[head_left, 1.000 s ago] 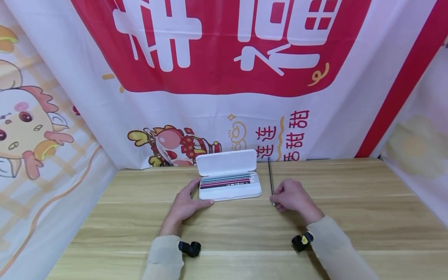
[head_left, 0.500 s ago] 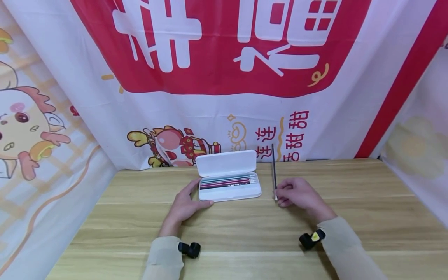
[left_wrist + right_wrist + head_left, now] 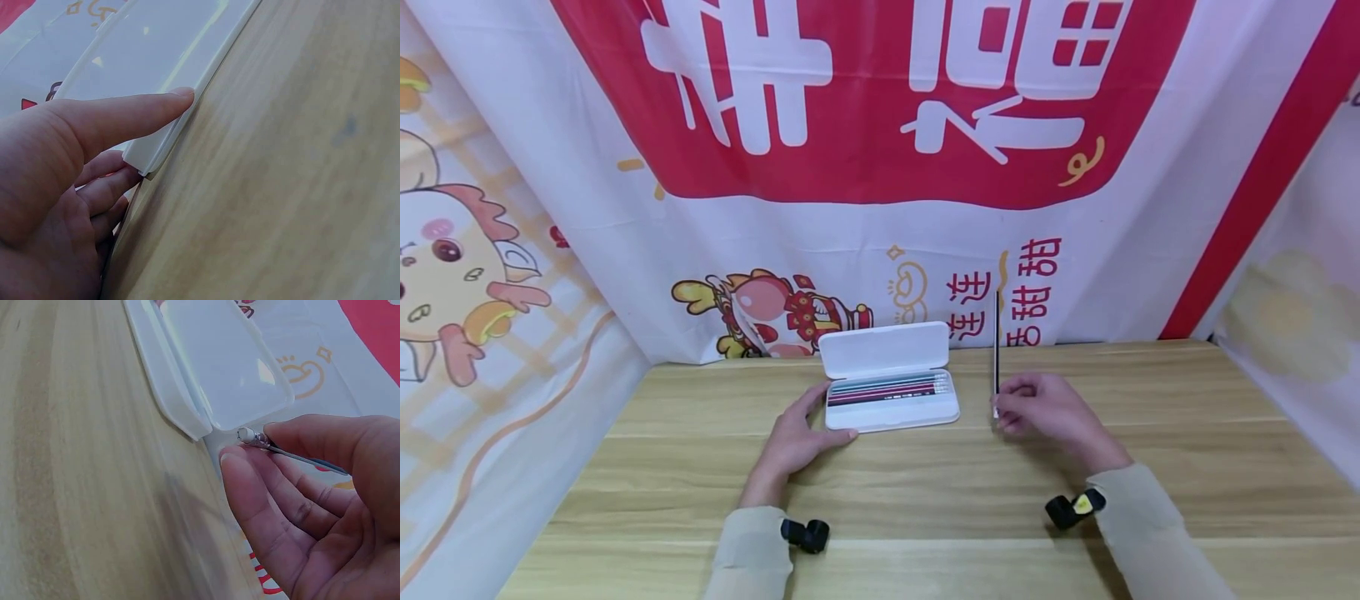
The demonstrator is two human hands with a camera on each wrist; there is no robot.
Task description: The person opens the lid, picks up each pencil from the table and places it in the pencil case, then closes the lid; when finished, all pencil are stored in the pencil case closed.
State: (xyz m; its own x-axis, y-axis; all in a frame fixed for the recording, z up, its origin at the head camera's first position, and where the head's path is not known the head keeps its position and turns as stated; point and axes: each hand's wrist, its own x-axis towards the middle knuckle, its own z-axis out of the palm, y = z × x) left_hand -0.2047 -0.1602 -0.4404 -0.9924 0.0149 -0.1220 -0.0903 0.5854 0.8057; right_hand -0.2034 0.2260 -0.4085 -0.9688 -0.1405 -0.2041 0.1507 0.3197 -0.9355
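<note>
Two hands are at work here, one on each side of the white pencil case (image 3: 891, 398). My left hand (image 3: 796, 440) rests against the case's left front corner, thumb laid along the front rim and fingers along the short side, lightly curled round that corner so the case cannot slide on the smooth bench (image 3: 925, 500). The left wrist view shows the thumb (image 3: 125, 119) pressed to the rim with the other fingers tucked round the corner below it.

My right hand (image 3: 1048, 412) pinches a dark pencil (image 3: 996, 346) near its eraser end, between thumb and fingers, so that the shaft stands almost upright with its tip high against the banner (image 3: 880, 125). The metal ferrule (image 3: 249, 435) just shows past my fingertips in the right wrist view. Holding it low leaves the long shaft free to swing.

The case lies open near the bench's far edge, its lid (image 3: 886, 347) tipped back toward the banner, and several pencils (image 3: 887, 389) lie side by side in the tray, running left to right. The held pencil is just right of the case, apart from it. Bare wood spreads to the right and toward me, so there is room to turn the pencil level; behind the case the lid and hanging cloth leave little.
</note>
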